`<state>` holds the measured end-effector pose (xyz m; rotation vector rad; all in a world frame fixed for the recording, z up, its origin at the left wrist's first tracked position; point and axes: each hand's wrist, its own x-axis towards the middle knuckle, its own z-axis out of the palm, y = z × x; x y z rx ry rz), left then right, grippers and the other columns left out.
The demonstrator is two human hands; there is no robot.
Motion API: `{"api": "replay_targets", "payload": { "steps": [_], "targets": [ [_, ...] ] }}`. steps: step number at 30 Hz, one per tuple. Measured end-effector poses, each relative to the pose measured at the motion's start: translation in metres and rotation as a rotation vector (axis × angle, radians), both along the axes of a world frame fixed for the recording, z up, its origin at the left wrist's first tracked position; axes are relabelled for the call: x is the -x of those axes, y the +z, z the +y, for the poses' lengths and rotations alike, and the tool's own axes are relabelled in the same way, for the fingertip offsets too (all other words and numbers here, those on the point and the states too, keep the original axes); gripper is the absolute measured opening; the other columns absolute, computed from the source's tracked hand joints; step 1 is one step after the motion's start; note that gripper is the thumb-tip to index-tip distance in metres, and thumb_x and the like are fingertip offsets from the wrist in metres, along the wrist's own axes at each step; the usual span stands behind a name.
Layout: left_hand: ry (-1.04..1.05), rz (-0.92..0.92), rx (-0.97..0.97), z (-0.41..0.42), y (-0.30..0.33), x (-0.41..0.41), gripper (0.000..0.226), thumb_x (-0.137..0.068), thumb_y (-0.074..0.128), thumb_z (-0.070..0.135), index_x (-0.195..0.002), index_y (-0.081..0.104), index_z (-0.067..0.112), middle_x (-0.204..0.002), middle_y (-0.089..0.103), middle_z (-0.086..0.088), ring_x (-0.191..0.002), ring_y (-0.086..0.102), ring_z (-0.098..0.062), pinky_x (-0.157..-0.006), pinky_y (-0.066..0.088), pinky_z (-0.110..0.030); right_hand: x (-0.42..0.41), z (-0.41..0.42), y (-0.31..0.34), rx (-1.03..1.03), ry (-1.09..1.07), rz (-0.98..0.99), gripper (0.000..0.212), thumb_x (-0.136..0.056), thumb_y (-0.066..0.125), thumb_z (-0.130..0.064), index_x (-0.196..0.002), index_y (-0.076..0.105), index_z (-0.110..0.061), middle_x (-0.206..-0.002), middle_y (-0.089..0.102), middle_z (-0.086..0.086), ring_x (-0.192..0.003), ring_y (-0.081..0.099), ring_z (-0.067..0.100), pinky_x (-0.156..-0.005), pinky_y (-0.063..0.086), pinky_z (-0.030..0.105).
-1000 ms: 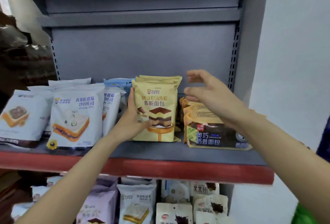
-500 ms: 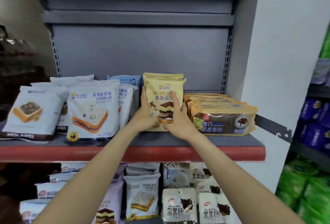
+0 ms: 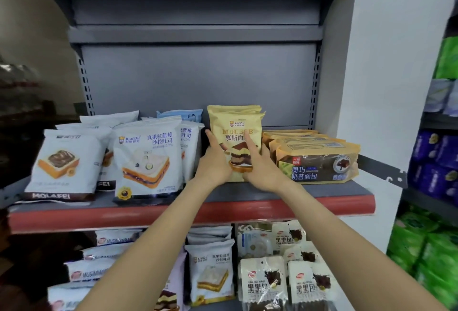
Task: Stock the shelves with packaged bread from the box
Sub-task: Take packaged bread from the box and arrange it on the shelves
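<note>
On the upper shelf (image 3: 322,193), between the white blueberry toast packs (image 3: 146,159) and the stacked brown milkshake bread packs (image 3: 319,159), an upright yellow mousse bread pack (image 3: 235,125) is held. More packs of the same yellow kind are seen just behind it.

Grip, left hand (image 3: 214,162): laid against the pack's left side, fingers fairly straight, thumb on the front face.
Grip, right hand (image 3: 260,167): laid on the pack's front and right side, fingers extended upward over the printed cake; the pack is pressed between both palms and not clenched.

Step judged in hand: the pack is being squared up and seated in its row. For a good result, the base should be kept flat on the shelf, the face turned outward, and the pack pushed straight back until it meets those behind, with light pressure so that the soft loaf is not crushed.

Edges and room, relative to the mousse bread pack: little gap is left to either side, the toast packs being just beside on the left and the brown stack just beside on the right. Bare shelf is seen in front, up to the red front lip (image 3: 173,214). Ample open height is available above. The box is not in view.
</note>
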<state>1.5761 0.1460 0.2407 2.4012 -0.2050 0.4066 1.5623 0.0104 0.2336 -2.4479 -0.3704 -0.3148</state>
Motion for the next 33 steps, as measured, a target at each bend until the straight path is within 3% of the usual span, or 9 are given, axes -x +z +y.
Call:
{"api": "replay_targets", "payload": {
  "steps": [2, 5, 9, 12, 17, 22, 25, 29, 33],
  "targets": [
    [-0.032, 0.04, -0.044, -0.001, 0.005, 0.018, 0.096, -0.076, 0.059, 0.033, -0.149, 0.003, 0.009, -0.136, 0.047, -0.009, -0.112, 0.054, -0.029, -0.086, 0.045, -0.033, 0.01, 0.002, 0.001, 0.078, 0.005, 0.021, 0.091, -0.084, 0.051, -0.006, -0.148, -0.007, -0.033, -0.155, -0.004, 0.02, -0.139, 0.017, 0.041, -0.115, 0.021, 0.042],
    [-0.119, 0.035, -0.23, 0.003, 0.014, 0.059, 0.046, -0.086, 0.055, 0.026, -0.129, 0.045, 0.012, -0.124, 0.058, -0.011, -0.104, 0.056, -0.024, -0.076, 0.04, -0.026, 0.032, 0.005, 0.001, 0.173, 0.027, 0.022, 0.084, -0.082, 0.053, -0.011, -0.149, 0.007, -0.033, -0.153, 0.003, 0.018, -0.139, 0.015, 0.042, -0.113, 0.025, 0.047],
    [-0.067, -0.017, -0.247, 0.028, 0.013, 0.128, 0.041, -0.091, 0.055, 0.03, -0.132, 0.05, 0.028, -0.121, 0.063, 0.005, -0.111, 0.057, -0.016, -0.085, 0.044, -0.027, 0.071, 0.007, 0.006, 0.282, 0.086, 0.015, 0.067, -0.087, 0.056, -0.023, -0.146, 0.024, -0.028, -0.153, 0.012, 0.013, -0.14, 0.017, 0.038, -0.112, 0.026, 0.044],
    [0.111, -0.208, -0.249, 0.055, -0.005, 0.172, 0.026, -0.091, 0.053, 0.032, -0.116, 0.061, 0.033, -0.1, 0.067, 0.016, -0.096, 0.062, -0.007, -0.074, 0.045, -0.024, 0.095, 0.017, 0.0, 0.355, 0.178, -0.002, 0.061, -0.089, 0.057, -0.031, -0.144, 0.03, -0.024, -0.149, 0.026, 0.014, -0.137, 0.026, 0.034, -0.109, 0.029, 0.041],
    [0.168, -0.385, -0.096, 0.103, -0.024, 0.204, 0.027, -0.091, 0.055, 0.025, -0.117, 0.061, 0.026, -0.102, 0.067, 0.011, -0.093, 0.061, -0.008, -0.081, 0.049, -0.028, 0.129, 0.042, -0.003, 0.25, 0.227, -0.194, 0.048, -0.093, 0.052, -0.032, -0.138, 0.041, -0.019, -0.141, 0.046, 0.009, -0.127, 0.044, 0.025, -0.098, 0.036, 0.032],
    [0.2, -0.24, -0.023, 0.16, -0.02, 0.19, 0.053, -0.089, 0.06, 0.028, -0.137, 0.041, 0.019, -0.135, 0.048, -0.008, -0.123, 0.047, -0.022, -0.094, 0.036, -0.026, 0.145, 0.06, 0.0, -0.056, 0.167, -0.191, 0.055, -0.092, 0.055, -0.031, -0.141, 0.036, -0.014, -0.142, 0.045, 0.007, -0.124, 0.048, 0.024, -0.089, 0.033, 0.024],
    [0.178, -0.147, 0.107, 0.185, -0.022, 0.166, 0.065, -0.087, 0.063, 0.036, -0.142, 0.032, 0.017, -0.141, 0.041, -0.01, -0.129, 0.043, -0.026, -0.103, 0.039, -0.038, 0.133, 0.075, -0.005, -0.201, 0.18, -0.076, 0.068, -0.09, 0.059, -0.032, -0.146, 0.025, -0.016, -0.147, 0.038, 0.006, -0.129, 0.043, 0.022, -0.095, 0.032, 0.026],
    [0.133, -0.09, 0.296, 0.206, -0.015, 0.128, 0.07, -0.089, 0.063, 0.031, -0.145, 0.027, 0.013, -0.146, 0.038, -0.008, -0.131, 0.041, -0.024, -0.103, 0.038, -0.036, 0.102, 0.106, -0.004, -0.321, 0.121, -0.021, 0.08, -0.089, 0.061, -0.031, -0.15, 0.012, -0.013, -0.153, 0.027, 0.006, -0.134, 0.038, 0.022, -0.103, 0.031, 0.03],
    [-0.027, -0.06, 0.255, 0.217, -0.007, 0.076, 0.061, -0.091, 0.059, 0.031, -0.142, 0.033, 0.008, -0.143, 0.041, -0.003, -0.128, 0.044, -0.021, -0.09, 0.035, -0.026, 0.066, 0.133, 0.003, -0.254, 0.001, -0.046, 0.108, -0.069, 0.058, -0.069, -0.15, 0.009, -0.017, -0.157, 0.017, 0.0, -0.141, 0.027, 0.021, -0.111, 0.029, 0.04]
  ]
}}
